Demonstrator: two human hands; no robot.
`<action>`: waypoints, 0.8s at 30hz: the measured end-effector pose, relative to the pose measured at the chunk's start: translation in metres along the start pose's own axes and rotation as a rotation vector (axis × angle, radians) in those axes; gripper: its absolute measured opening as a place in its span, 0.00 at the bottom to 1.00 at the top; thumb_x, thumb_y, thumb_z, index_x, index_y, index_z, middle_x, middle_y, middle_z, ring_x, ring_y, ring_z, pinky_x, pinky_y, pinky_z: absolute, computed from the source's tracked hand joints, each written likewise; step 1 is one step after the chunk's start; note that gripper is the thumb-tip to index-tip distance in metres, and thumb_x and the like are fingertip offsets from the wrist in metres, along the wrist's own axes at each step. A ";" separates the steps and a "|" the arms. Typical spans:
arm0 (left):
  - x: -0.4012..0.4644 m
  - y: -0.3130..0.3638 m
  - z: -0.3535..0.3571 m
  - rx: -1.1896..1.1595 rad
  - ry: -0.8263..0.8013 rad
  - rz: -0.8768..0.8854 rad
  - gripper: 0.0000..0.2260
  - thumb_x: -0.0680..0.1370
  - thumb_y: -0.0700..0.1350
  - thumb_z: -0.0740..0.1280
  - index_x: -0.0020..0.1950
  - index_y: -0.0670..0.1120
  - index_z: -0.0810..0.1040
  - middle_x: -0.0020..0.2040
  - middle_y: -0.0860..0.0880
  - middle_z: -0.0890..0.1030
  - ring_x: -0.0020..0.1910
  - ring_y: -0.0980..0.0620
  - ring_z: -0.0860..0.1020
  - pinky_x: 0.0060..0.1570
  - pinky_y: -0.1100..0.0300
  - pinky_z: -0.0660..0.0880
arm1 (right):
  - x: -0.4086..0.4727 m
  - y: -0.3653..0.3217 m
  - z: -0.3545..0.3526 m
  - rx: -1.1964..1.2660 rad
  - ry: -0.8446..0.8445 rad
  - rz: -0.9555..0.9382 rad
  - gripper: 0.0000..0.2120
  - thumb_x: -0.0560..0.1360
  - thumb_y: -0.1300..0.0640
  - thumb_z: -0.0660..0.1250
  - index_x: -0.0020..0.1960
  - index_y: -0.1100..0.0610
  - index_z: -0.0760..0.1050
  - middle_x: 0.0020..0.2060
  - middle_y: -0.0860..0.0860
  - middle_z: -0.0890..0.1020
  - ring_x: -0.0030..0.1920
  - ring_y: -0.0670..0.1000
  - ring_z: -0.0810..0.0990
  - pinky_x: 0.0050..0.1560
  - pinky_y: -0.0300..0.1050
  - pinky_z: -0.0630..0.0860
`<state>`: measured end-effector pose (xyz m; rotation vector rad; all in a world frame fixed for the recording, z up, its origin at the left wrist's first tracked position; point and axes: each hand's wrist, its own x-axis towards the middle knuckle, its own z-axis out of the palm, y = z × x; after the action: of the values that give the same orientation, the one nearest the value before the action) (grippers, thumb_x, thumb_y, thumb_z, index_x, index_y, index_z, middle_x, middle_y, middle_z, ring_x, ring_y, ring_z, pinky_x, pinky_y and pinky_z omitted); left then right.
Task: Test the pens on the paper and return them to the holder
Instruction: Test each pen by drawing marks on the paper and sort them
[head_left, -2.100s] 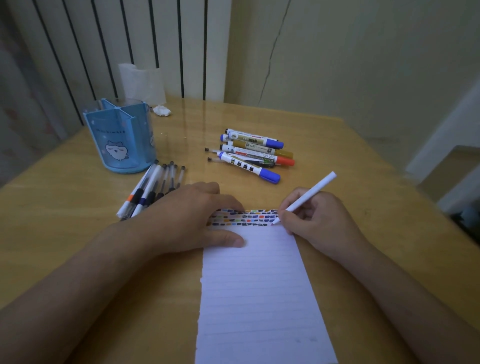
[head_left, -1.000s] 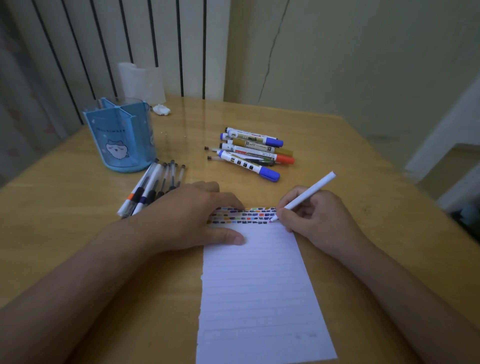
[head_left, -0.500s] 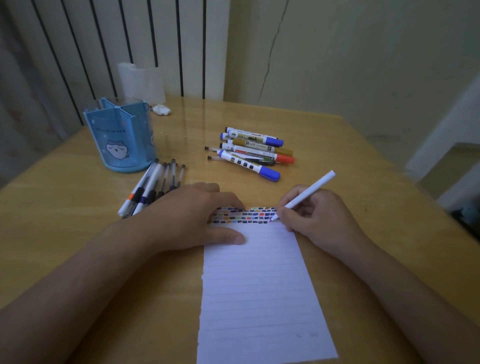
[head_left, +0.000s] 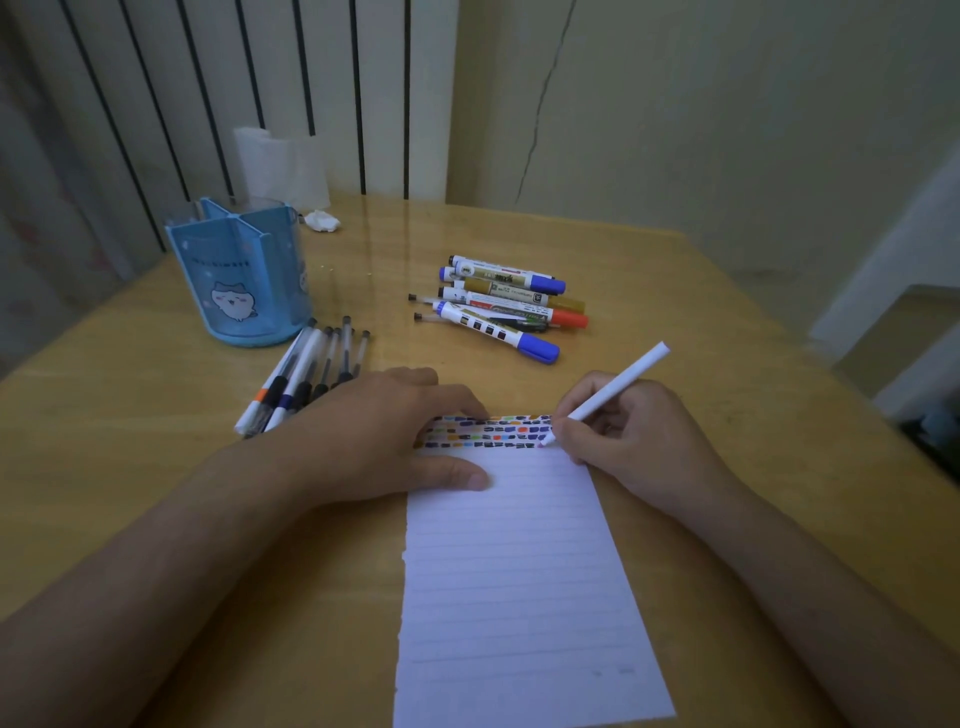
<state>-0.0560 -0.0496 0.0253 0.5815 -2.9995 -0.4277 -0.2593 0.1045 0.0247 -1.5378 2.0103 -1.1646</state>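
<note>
Almost nothing has moved since the earlier frames: the white pen (head_left: 610, 396) keeps the same slant, its tip has crept slightly along the bottom row of test marks (head_left: 488, 431), and the left hand has not shifted. Right hand (head_left: 631, 434) pinches the pen low on the barrel, fingers (head_left: 576, 428) clamped round it just above the tip, which touches the lined paper (head_left: 519, 582) at the right end of the marks. Left hand (head_left: 374, 439) lies flat on the sheet's top left corner, fingers straight and together, thumb pressing the paper down. The sheet is thin and light and would likely slide on the glossy desk (head_left: 130, 467) without that pressure; its left edge looks torn. The pen looks light, stiff and smooth, so a grip near the tip suits marking and a mid-barrel grip suits carrying it. The blue holder (head_left: 241, 280) stands far left on the desk, apart from the paper, and no pens show above its rim. A row of slim pens (head_left: 306, 376) lies on the desk just in front of the holder, partly under the left hand; a pile of capped markers (head_left: 506, 306) lies beyond the paper. I judge testing is in progress and no pen has been returned yet.
</note>
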 end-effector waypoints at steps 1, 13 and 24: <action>0.000 0.000 0.000 0.002 0.002 0.000 0.30 0.69 0.76 0.60 0.69 0.69 0.65 0.51 0.60 0.72 0.48 0.62 0.72 0.47 0.60 0.75 | 0.000 0.000 0.000 -0.004 -0.004 -0.001 0.08 0.74 0.62 0.72 0.39 0.52 0.80 0.33 0.49 0.84 0.36 0.53 0.82 0.39 0.51 0.78; 0.000 0.000 0.000 -0.002 0.000 0.001 0.30 0.69 0.76 0.60 0.69 0.69 0.65 0.50 0.60 0.72 0.48 0.61 0.72 0.48 0.59 0.75 | 0.002 0.001 0.000 -0.013 0.015 0.023 0.06 0.74 0.63 0.72 0.40 0.54 0.80 0.33 0.50 0.84 0.35 0.51 0.83 0.39 0.49 0.79; 0.000 0.001 -0.001 -0.005 -0.012 -0.012 0.30 0.69 0.76 0.60 0.69 0.68 0.65 0.51 0.60 0.72 0.49 0.60 0.73 0.49 0.57 0.75 | 0.001 0.001 0.000 0.016 -0.008 0.020 0.07 0.75 0.63 0.71 0.40 0.54 0.80 0.32 0.49 0.83 0.34 0.48 0.82 0.39 0.48 0.79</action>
<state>-0.0559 -0.0488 0.0265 0.5983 -3.0073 -0.4403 -0.2602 0.1041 0.0237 -1.5093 2.0017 -1.1618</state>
